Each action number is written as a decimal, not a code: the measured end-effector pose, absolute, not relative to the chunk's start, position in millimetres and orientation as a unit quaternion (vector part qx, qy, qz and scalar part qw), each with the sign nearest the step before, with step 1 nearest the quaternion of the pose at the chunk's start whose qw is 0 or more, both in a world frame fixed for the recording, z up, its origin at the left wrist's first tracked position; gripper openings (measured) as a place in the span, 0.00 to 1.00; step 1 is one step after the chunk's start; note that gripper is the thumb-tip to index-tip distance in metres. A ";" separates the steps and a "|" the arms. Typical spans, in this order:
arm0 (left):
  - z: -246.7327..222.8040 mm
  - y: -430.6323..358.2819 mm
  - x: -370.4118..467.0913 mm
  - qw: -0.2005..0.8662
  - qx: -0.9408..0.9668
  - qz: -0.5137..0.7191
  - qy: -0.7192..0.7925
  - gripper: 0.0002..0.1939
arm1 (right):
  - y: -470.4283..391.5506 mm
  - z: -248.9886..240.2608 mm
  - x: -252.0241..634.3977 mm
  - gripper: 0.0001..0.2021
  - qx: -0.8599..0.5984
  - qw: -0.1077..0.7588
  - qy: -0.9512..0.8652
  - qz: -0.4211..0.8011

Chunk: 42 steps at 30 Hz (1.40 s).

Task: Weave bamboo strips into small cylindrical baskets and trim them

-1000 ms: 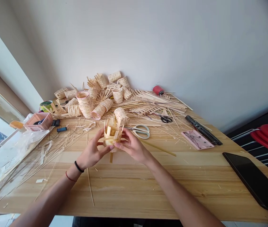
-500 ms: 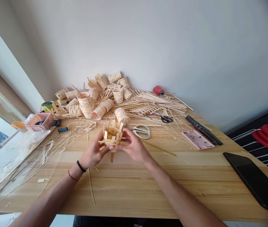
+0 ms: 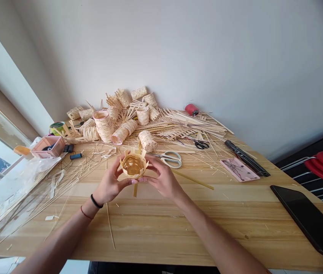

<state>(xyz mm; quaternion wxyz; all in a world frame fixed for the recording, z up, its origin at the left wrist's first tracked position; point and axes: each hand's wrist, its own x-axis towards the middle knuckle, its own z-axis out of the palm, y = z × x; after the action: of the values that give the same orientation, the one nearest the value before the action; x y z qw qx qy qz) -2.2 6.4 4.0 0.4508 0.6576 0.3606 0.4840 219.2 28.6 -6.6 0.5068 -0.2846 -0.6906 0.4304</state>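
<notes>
A small woven basket (image 3: pixel 134 165) of pale wood strips is held between both hands, its open mouth tilted toward me and short strip ends standing out around the rim. My left hand (image 3: pixel 110 182) curls round its left side, thumb at the near side. My right hand (image 3: pixel 164 177) grips the right side the same way, the two thumbs almost meeting in front. The fingers behind the basket are partly hidden. Beneath it a yellowish strip (image 3: pixel 135 190) lies on the table. White-handled scissors (image 3: pixel 172 159) rest just beyond my right hand.
Several woven baskets (image 3: pixel 103 125) and loose strips pile up against the wall. A pink box (image 3: pixel 48 147) stands at left. To the right lie black scissors (image 3: pixel 201 144), a pink tray (image 3: pixel 239 170) with small items and a flat black device (image 3: pixel 304 217). A red spool (image 3: pixel 191 109) sits behind.
The basket has tipped toward me, so its round inside now shows more fully. Both hands have turned slightly with it and keep their hold.
</notes>
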 end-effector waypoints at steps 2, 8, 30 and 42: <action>4.5 7.0 -2.9 0.452 0.658 0.486 0.355 0.42 | 28.1 -7.0 219.2 0.30 -0.283 0.500 -0.699 0.425; 6.3 6.5 -3.3 0.452 0.660 0.491 0.345 0.38 | 26.0 -5.5 221.1 0.30 -0.276 0.482 -0.723 0.412; 9.1 0.0 0.9 0.443 0.691 0.441 0.363 0.33 | 26.8 -4.2 222.2 0.28 -0.281 0.478 -0.733 0.394; 7.1 4.6 1.8 0.384 0.643 0.513 0.419 0.34 | 23.6 -0.7 221.3 0.27 -0.292 0.491 -0.717 0.400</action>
<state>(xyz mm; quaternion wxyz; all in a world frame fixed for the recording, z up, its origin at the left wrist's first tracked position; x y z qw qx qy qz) 1.8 4.6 7.1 0.3839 0.6434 0.4194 0.5126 221.3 23.6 -0.7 0.4909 -0.2918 -0.7168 0.4001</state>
